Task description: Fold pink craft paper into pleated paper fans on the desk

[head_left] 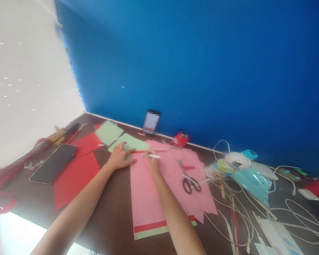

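Note:
My left hand (pixel 119 156) lies flat with its fingers spread, over the edge of a light green sheet (pixel 134 142) and the left edge of the pink paper (pixel 145 191). My right hand (pixel 152 163) is closed round a white pen (pixel 155 156) above the upper part of that pink paper. A thin red strip (pixel 159 151) runs along the paper's top, and a red and a green band (pixel 149 233) cross its near end. To the right of my right hand, scissors with dark handles (pixel 191 185) rest on more pink sheets.
Red sheets (pixel 77 180) and a dark phone (pixel 54 163) lie at left. Another phone (pixel 151 122) leans on the blue wall near a red round object (pixel 180 139). At right are a white bottle with a blue cap (pixel 238 160), a blue packet (pixel 253 182) and tangled white cables (pixel 244 212).

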The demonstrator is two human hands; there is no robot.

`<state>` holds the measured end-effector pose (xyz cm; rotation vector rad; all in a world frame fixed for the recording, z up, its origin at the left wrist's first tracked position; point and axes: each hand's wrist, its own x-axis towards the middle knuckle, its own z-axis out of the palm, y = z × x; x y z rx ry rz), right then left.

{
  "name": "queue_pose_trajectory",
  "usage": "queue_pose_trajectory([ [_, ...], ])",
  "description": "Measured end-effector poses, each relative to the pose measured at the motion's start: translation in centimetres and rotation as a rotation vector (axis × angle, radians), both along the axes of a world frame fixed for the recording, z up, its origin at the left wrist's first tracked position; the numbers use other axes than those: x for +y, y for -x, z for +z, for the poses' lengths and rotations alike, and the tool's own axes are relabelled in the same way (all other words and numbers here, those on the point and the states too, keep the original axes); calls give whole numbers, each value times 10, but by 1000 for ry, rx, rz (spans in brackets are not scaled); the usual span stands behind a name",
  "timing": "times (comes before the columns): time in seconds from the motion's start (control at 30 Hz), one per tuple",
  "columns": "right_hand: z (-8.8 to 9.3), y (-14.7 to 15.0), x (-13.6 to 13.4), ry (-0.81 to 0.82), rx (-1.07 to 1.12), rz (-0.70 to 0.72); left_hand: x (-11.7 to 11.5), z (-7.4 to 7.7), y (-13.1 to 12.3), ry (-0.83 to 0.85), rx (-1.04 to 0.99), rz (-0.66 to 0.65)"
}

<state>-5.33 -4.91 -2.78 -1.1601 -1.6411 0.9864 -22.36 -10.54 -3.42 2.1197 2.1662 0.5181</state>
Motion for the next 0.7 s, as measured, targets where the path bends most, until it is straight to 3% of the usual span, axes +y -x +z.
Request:
queue_pose_trajectory([
  [0.23,-1,-1,3,-1,68,-120,0,0,0,-5,18,-6],
  [0.5,-5,0,4,0,32,-105,-2,1,1,-48,55,-121],
  [0.7,0,-15,13,13,108,-146,-1,2,1,-23,39,-120],
])
